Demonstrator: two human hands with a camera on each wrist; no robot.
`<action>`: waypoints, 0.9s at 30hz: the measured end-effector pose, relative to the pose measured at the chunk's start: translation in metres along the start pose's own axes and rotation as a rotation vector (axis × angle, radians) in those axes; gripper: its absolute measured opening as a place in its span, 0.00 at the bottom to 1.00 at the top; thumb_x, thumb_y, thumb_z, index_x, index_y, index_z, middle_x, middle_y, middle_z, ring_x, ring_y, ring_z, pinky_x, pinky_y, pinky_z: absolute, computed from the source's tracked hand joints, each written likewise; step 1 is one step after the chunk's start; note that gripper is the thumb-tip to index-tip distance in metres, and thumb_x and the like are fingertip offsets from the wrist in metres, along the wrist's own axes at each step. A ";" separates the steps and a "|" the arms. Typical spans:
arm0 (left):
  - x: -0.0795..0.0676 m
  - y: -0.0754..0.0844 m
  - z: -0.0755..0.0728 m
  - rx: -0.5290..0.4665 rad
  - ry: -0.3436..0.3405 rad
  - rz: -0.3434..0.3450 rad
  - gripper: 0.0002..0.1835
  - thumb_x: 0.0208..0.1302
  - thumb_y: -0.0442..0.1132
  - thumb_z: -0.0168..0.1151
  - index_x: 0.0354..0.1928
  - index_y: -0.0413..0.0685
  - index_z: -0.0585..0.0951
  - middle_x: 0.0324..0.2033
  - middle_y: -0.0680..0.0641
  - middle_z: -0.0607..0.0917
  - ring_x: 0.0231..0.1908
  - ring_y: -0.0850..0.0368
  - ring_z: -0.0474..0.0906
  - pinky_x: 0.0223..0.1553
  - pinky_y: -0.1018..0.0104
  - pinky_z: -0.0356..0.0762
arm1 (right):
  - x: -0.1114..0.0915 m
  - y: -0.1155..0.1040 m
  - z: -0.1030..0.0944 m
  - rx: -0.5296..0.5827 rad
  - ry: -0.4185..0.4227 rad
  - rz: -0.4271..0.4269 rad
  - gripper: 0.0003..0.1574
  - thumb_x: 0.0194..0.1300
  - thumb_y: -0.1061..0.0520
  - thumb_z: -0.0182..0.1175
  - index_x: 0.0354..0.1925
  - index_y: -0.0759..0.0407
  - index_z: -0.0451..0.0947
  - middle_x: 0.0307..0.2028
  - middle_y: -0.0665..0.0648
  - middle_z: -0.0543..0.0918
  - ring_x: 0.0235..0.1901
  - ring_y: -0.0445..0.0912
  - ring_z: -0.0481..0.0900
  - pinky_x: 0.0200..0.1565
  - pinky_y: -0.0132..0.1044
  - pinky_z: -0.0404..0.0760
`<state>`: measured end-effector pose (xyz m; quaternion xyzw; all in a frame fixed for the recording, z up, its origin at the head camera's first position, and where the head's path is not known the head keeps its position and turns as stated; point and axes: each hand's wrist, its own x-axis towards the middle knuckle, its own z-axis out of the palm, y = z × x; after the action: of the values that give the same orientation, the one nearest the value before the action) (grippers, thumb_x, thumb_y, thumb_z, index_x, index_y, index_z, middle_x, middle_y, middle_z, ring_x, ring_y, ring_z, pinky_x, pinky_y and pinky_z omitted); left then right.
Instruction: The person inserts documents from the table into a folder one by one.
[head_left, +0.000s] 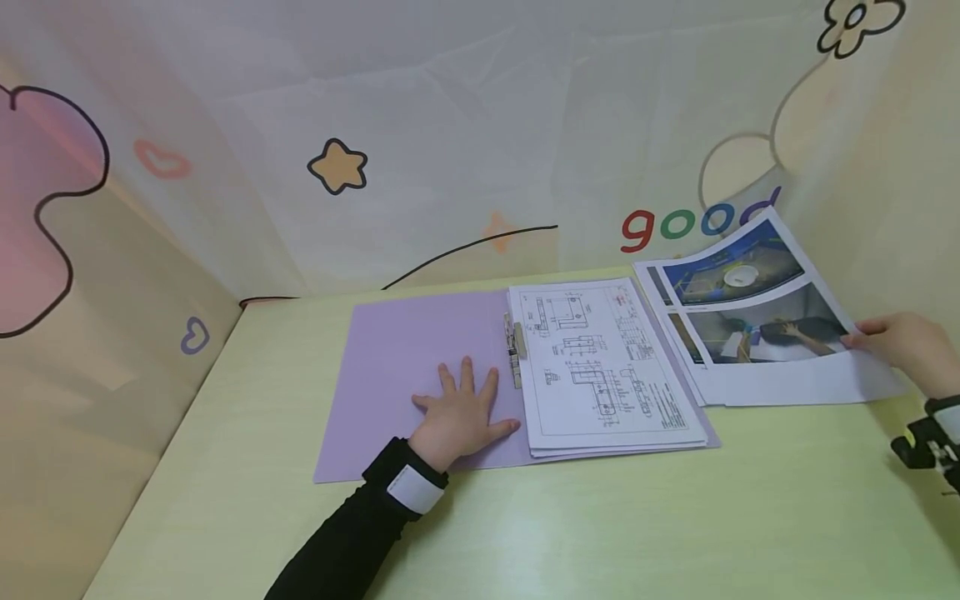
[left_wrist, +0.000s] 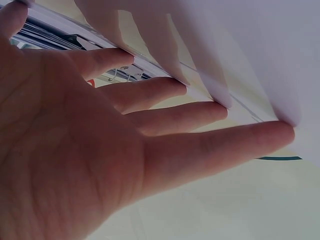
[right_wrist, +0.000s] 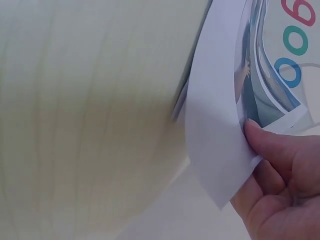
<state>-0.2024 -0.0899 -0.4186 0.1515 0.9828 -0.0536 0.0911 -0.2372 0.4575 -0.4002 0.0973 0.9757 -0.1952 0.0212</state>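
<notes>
A purple folder [head_left: 405, 350] lies spread out on the table. On its right half, a stack of paper with technical line drawings [head_left: 611, 367] sits beside a metal clip [head_left: 514, 350]. My left hand [head_left: 459, 421] rests on the folder's left half, fingers spread and straight; the left wrist view shows its fingertips [left_wrist: 280, 131] touching the purple surface. Between thumb and fingers, my right hand [head_left: 911, 346] pinches the right edge of a sheet printed with colour photos [head_left: 772, 329]. That sheet is bent, its far corner raised, and its left side overlaps the folder's right edge.
The pale yellow-green table [head_left: 600, 533] extends in front of the folder. Behind it hangs a light cloth backdrop [head_left: 465, 108] with printed stars, hearts and coloured letters, close to the raised sheet. Another cloth side [head_left: 112, 400] borders the table on the left.
</notes>
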 end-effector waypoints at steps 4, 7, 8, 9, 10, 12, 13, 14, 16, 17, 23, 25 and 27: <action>-0.001 0.000 0.000 0.007 0.001 -0.002 0.47 0.59 0.75 0.42 0.74 0.56 0.55 0.71 0.34 0.51 0.66 0.24 0.47 0.41 0.23 0.61 | -0.004 -0.001 -0.001 0.013 0.048 -0.010 0.31 0.66 0.52 0.55 0.52 0.80 0.66 0.52 0.85 0.65 0.48 0.76 0.64 0.46 0.61 0.65; -0.001 0.000 -0.001 0.012 0.002 -0.002 0.47 0.59 0.75 0.42 0.74 0.56 0.54 0.71 0.34 0.51 0.66 0.25 0.47 0.41 0.23 0.61 | -0.007 -0.002 -0.003 0.039 0.055 0.000 0.37 0.68 0.45 0.54 0.54 0.79 0.65 0.54 0.85 0.62 0.50 0.77 0.62 0.47 0.62 0.62; -0.001 0.000 -0.001 0.012 0.001 -0.001 0.47 0.59 0.75 0.41 0.74 0.56 0.54 0.71 0.34 0.51 0.66 0.25 0.47 0.41 0.23 0.61 | -0.008 -0.002 -0.003 0.048 0.056 0.006 0.39 0.69 0.43 0.53 0.55 0.79 0.64 0.54 0.85 0.61 0.51 0.77 0.61 0.48 0.62 0.61; -0.001 0.000 -0.001 0.012 -0.001 -0.002 0.47 0.59 0.75 0.41 0.74 0.56 0.54 0.71 0.34 0.51 0.66 0.25 0.47 0.41 0.23 0.61 | -0.009 -0.003 -0.004 0.061 0.052 0.012 0.41 0.69 0.41 0.52 0.55 0.79 0.64 0.55 0.85 0.61 0.52 0.77 0.60 0.49 0.63 0.60; -0.001 0.000 -0.001 0.011 -0.002 -0.001 0.47 0.59 0.75 0.41 0.74 0.56 0.54 0.71 0.34 0.51 0.66 0.25 0.47 0.41 0.23 0.61 | -0.010 -0.004 -0.004 0.078 0.052 0.025 0.42 0.69 0.40 0.51 0.56 0.80 0.63 0.55 0.85 0.60 0.53 0.77 0.60 0.49 0.64 0.60; -0.002 0.001 -0.002 0.011 -0.002 -0.002 0.47 0.59 0.75 0.41 0.74 0.56 0.54 0.71 0.34 0.51 0.66 0.25 0.47 0.41 0.23 0.61 | -0.012 -0.005 -0.004 0.107 0.045 0.051 0.44 0.69 0.37 0.49 0.57 0.79 0.63 0.56 0.85 0.59 0.54 0.77 0.58 0.51 0.65 0.58; -0.002 0.000 -0.002 0.011 -0.001 -0.001 0.47 0.59 0.75 0.41 0.74 0.56 0.54 0.71 0.34 0.51 0.66 0.25 0.47 0.41 0.23 0.61 | -0.013 -0.006 -0.004 0.116 0.052 0.058 0.44 0.70 0.38 0.49 0.57 0.79 0.63 0.56 0.85 0.59 0.55 0.76 0.58 0.51 0.65 0.58; -0.002 0.000 -0.002 0.012 0.001 -0.001 0.47 0.59 0.75 0.41 0.74 0.56 0.54 0.71 0.34 0.51 0.66 0.25 0.47 0.41 0.23 0.61 | -0.014 -0.007 -0.004 0.121 0.057 0.062 0.44 0.70 0.38 0.48 0.56 0.80 0.63 0.57 0.85 0.59 0.55 0.76 0.58 0.52 0.65 0.58; -0.002 0.000 -0.002 0.013 0.007 0.001 0.47 0.59 0.75 0.42 0.74 0.56 0.55 0.71 0.34 0.51 0.66 0.25 0.48 0.40 0.23 0.62 | -0.014 -0.009 -0.003 0.126 0.071 0.072 0.44 0.70 0.38 0.48 0.56 0.80 0.63 0.56 0.84 0.60 0.55 0.76 0.59 0.52 0.65 0.59; -0.002 0.000 -0.002 0.014 0.010 0.001 0.47 0.59 0.75 0.42 0.74 0.56 0.55 0.71 0.34 0.52 0.66 0.25 0.48 0.40 0.23 0.62 | -0.015 -0.010 -0.002 0.125 0.079 0.072 0.43 0.70 0.38 0.48 0.56 0.80 0.63 0.56 0.84 0.60 0.55 0.76 0.59 0.52 0.65 0.59; -0.001 -0.001 0.001 0.005 0.014 0.007 0.47 0.59 0.75 0.41 0.74 0.55 0.55 0.71 0.33 0.52 0.66 0.24 0.48 0.40 0.23 0.62 | -0.012 -0.009 0.002 0.137 0.094 0.132 0.42 0.72 0.40 0.47 0.57 0.81 0.62 0.56 0.84 0.62 0.54 0.74 0.61 0.52 0.64 0.64; 0.000 -0.001 0.002 0.005 0.014 0.008 0.47 0.59 0.75 0.41 0.74 0.56 0.55 0.71 0.33 0.52 0.66 0.24 0.47 0.40 0.22 0.61 | -0.011 -0.008 0.004 0.147 0.097 0.157 0.41 0.72 0.42 0.47 0.58 0.82 0.61 0.56 0.84 0.63 0.54 0.73 0.61 0.52 0.63 0.65; 0.001 -0.001 0.002 0.007 0.015 0.009 0.47 0.59 0.75 0.41 0.74 0.56 0.55 0.71 0.33 0.52 0.66 0.24 0.47 0.39 0.22 0.61 | -0.010 -0.008 0.005 0.158 0.098 0.180 0.41 0.73 0.43 0.47 0.59 0.81 0.60 0.56 0.84 0.62 0.54 0.73 0.61 0.53 0.63 0.66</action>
<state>-0.2030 -0.0911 -0.4207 0.1567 0.9825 -0.0553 0.0836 -0.2293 0.4465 -0.4005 0.1953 0.9445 -0.2636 -0.0170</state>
